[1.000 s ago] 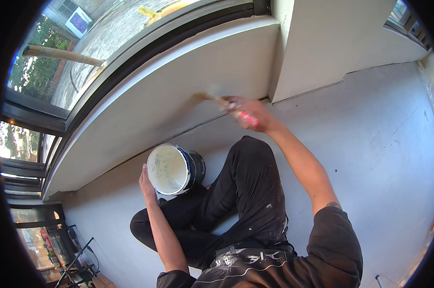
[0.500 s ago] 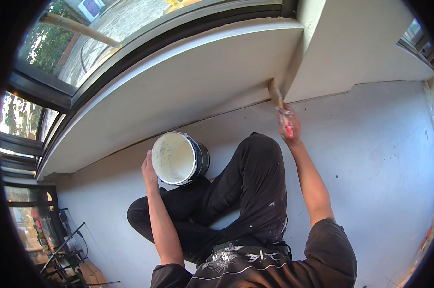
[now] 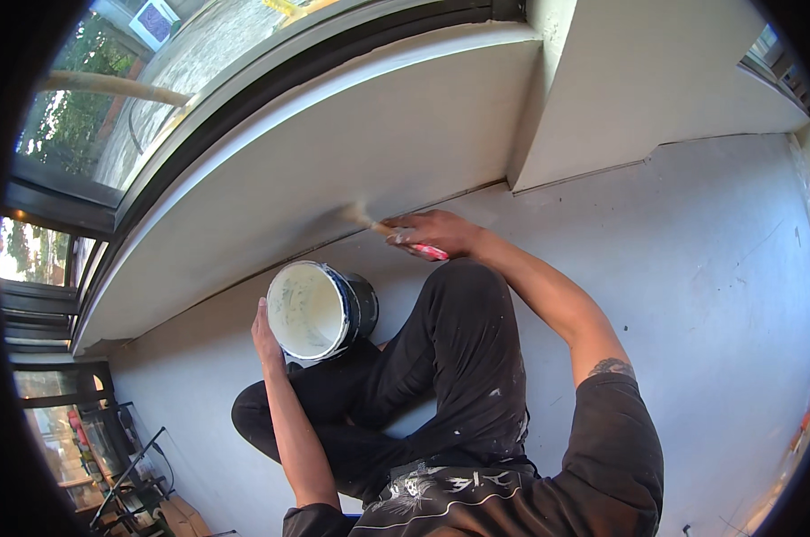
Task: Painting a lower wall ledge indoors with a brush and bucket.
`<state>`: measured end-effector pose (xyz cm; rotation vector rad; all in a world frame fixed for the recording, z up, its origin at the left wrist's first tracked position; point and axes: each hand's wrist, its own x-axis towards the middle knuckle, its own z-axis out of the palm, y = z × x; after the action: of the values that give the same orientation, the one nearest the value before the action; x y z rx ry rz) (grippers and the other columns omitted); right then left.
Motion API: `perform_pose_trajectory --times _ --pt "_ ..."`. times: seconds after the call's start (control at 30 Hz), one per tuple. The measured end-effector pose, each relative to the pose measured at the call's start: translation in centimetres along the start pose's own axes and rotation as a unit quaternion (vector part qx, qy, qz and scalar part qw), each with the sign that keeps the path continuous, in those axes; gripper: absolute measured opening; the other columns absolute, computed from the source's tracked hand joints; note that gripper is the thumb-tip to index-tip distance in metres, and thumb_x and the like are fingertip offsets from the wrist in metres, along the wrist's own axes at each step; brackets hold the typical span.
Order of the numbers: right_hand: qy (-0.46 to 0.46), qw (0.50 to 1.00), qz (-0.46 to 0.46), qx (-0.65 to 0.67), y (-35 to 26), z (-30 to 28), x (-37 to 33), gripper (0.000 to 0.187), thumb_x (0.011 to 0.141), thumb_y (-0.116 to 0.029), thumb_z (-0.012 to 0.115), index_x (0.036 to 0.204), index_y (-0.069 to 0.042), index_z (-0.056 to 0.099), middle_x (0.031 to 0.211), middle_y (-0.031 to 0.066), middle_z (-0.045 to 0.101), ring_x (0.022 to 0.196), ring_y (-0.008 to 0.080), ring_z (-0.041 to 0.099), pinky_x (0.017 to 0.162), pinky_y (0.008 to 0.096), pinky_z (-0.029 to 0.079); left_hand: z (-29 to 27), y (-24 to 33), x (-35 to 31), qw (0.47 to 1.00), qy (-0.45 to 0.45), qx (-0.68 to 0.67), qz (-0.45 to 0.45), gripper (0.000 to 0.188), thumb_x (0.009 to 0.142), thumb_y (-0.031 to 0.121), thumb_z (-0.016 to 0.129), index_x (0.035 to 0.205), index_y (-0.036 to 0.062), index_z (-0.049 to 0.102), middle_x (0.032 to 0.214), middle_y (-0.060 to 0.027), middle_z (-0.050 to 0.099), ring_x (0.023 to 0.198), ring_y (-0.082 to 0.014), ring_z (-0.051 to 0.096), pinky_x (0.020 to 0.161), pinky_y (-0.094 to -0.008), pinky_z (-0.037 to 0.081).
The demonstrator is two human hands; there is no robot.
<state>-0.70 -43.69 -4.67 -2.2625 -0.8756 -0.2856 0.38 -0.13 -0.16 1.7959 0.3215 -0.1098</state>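
At wall base | right hand [image 3: 436, 234] grips brush [image 3: 378, 225] | bristles point left, axis near-horizontal

bright daylight from window [image 3: 154, 98] | sharp centre | fisheye-bent, dark rim

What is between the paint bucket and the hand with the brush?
Only bare grey floor lies between the bucket and the right hand, seen in the head view.

A room under renovation, likely in a home: bare pale walls [image 3: 351, 170] meet a plain grey floor [image 3: 709, 268], large dark-framed windows [image 3: 109, 134] look out on greenery and paving, and a paint bucket [image 3: 320, 309] sits by paint-spattered trousers [image 3: 458, 376].
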Motion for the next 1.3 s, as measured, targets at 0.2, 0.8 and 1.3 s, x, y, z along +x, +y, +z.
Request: perform_pose_trajectory --times 0.2,0.8,1.3 --pt "0.077 0.993 -0.010 0.086 2.8 1.9 0.6 0.033 0.097 -0.022 0.062 0.129 -0.023 0.070 0.148 0.0125 0.058 0.109 0.0384 0.070 0.088 0.0452 0.061 0.1 0.3 -0.1 1.000 0.003 -0.001 -0.016 0.055 0.107 0.046 0.056 0.127 -0.0034 0.069 0.117 -0.0105 0.073 0.104 -0.0176 0.068 0.092 -0.0296 0.052" --pt "0.396 0.877 0.252 -0.106 -1.9 0.5 -10.7 0.025 0.088 -0.001 0.070 0.113 -0.005 0.073 0.124 0.0215 0.068 0.106 0.0374 0.070 0.090 0.0408 0.057 -0.2 -0.1 0.7 1.000 0.002 0.007 -0.008 0.058 0.106 0.047 0.057 0.129 -0.0051 0.068 0.119 -0.0112 0.072 0.107 -0.0181 0.066 0.096 -0.0304 0.050" --pt "0.443 0.880 0.150 -0.078 -6.2 -6.7 -9.5 0.025 0.086 0.000 0.073 0.110 -0.002 0.072 0.111 0.0176 0.073 0.098 0.0331 0.073 0.086 0.0377 0.058 0.2 -0.1 0.5 1.000 -0.011 -0.003 -0.009 0.061 0.104 0.051 0.058 0.125 -0.0046 0.070 0.115 -0.0109 0.073 0.105 -0.0192 0.066 0.096 -0.0313 0.049"
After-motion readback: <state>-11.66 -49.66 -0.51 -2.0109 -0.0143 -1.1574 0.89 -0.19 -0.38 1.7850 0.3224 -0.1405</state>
